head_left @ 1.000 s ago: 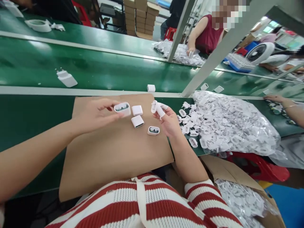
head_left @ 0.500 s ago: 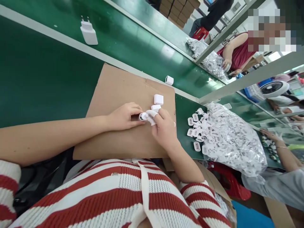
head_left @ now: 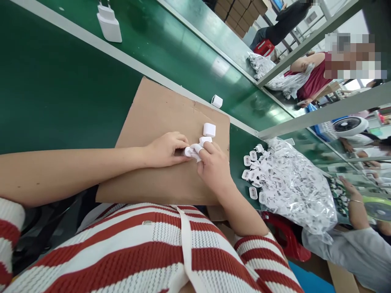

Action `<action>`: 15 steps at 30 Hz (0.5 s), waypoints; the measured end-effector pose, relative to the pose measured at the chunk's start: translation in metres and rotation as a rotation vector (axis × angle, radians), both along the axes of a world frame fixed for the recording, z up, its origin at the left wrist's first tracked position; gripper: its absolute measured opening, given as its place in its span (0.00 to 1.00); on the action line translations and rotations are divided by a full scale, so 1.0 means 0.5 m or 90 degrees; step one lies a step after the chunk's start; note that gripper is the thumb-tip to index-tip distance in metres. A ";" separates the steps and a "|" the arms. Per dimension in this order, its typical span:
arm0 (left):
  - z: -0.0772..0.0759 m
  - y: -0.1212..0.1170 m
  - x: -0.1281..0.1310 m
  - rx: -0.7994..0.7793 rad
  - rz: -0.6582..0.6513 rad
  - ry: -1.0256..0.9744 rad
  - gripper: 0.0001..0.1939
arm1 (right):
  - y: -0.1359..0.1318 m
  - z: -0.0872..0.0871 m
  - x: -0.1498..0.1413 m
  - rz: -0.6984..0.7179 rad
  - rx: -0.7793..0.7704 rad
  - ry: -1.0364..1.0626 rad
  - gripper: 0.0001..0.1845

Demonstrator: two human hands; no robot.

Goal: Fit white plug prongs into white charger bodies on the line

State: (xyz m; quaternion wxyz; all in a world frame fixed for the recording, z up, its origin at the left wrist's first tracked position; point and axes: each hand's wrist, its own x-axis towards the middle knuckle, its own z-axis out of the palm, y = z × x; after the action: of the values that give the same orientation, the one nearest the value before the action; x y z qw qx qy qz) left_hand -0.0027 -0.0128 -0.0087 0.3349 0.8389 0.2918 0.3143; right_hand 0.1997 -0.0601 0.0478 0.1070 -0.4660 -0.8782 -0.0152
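Note:
Over a cardboard sheet (head_left: 161, 110), my left hand (head_left: 166, 149) is closed, its thumb and fingers pinching a small white plastic charger part (head_left: 187, 151). My right hand (head_left: 214, 167) meets it from the other side. White covers sit on the right thumb and forefinger, and these are pressed together at the part, hiding much of it. Just beyond the right knuckles lie a white charger block (head_left: 209, 130) and a second white block (head_left: 205, 140), partly covered by the hand.
To the right, loose white plug shells (head_left: 253, 175) spill beside a clear bag (head_left: 301, 187) full of them. Another block (head_left: 216, 101) rests by the metal rail (head_left: 244, 127). A two-pin charger (head_left: 109, 27) lies on the green surface beyond. Co-workers sit right and across.
The view has shifted slightly. My right fingers have closed further over the charger part, covering its ring-shaped end. Across the bench, a co-worker has raised one arm with a clear bag.

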 end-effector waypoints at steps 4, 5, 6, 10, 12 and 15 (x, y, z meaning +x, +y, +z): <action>0.000 0.001 0.000 0.003 0.003 0.008 0.12 | -0.006 0.006 -0.017 -0.047 0.006 -0.034 0.12; -0.001 0.002 0.000 0.002 0.005 0.010 0.12 | -0.007 0.008 -0.021 -0.057 0.003 -0.036 0.12; -0.002 0.003 0.001 0.000 0.005 0.010 0.13 | -0.009 0.008 -0.023 -0.069 0.000 -0.032 0.12; 0.002 0.000 0.004 -0.022 0.014 0.009 0.14 | -0.008 0.001 -0.011 -0.078 -0.045 0.061 0.17; 0.016 -0.004 0.003 -0.070 0.016 0.027 0.15 | 0.004 -0.006 0.023 -0.053 -0.080 0.168 0.21; 0.052 0.005 -0.002 -0.118 0.121 0.024 0.15 | 0.034 -0.010 0.121 -0.209 -0.057 0.282 0.24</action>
State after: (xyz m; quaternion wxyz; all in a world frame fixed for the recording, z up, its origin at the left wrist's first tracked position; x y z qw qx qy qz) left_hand -0.0038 -0.0104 0.0171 0.3738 0.7788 0.4043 0.3005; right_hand 0.2600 -0.0433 0.0427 0.2717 -0.5980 -0.7462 0.1085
